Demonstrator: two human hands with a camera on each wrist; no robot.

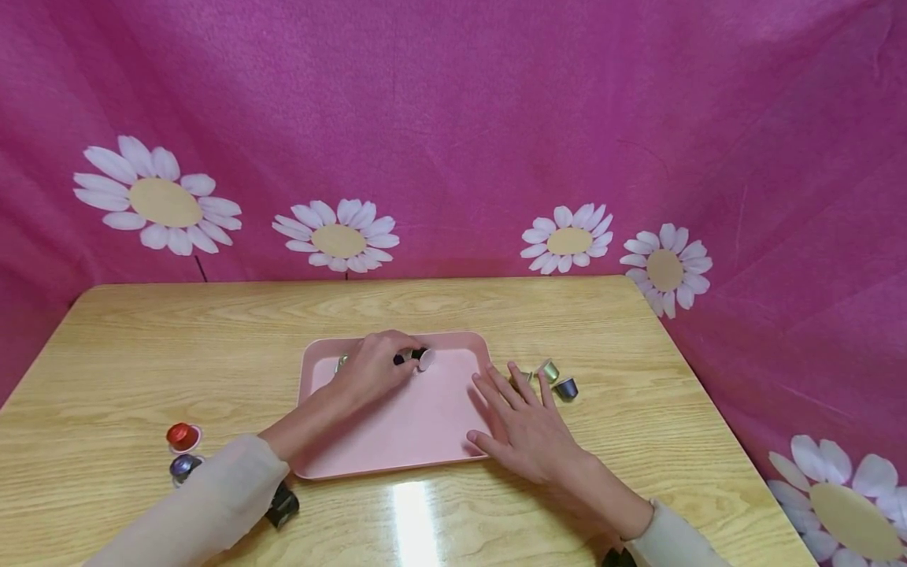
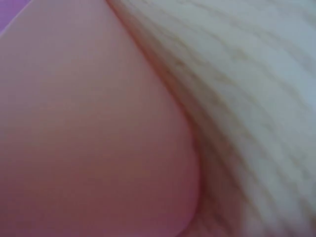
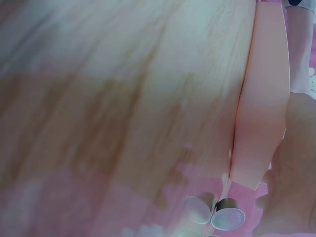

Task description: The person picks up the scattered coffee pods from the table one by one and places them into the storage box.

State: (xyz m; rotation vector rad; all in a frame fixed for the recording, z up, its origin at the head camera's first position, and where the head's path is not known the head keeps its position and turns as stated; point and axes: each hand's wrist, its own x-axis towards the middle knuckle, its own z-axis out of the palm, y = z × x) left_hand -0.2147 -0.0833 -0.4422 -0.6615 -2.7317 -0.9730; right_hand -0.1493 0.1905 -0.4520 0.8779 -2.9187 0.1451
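Note:
My left hand [image 1: 375,364] reaches over the pink tray [image 1: 397,441], its thumb and fingers pinching a black coffee capsule [image 1: 418,354] whose pale lid faces right. Another small black piece [image 1: 398,360] shows between those fingers. A light green capsule [image 1: 340,363], partly hidden by the same hand, sits at the tray's left side. With fingers spread, my right hand [image 1: 531,441] lies over the tray's right edge. Just past its fingertips are a green capsule [image 1: 549,370], a dark blue-purple capsule [image 1: 567,388] and another capsule [image 1: 527,377] partly covered by the fingers.
On the table [image 1: 106,370] at left, a red capsule [image 1: 182,436] stands near a purple capsule [image 1: 185,466], partly behind the left sleeve [image 1: 220,496]. A pink curtain with daisies [image 1: 453,142] hangs behind the table. Capsules [image 3: 228,218] also show low in the right wrist view.

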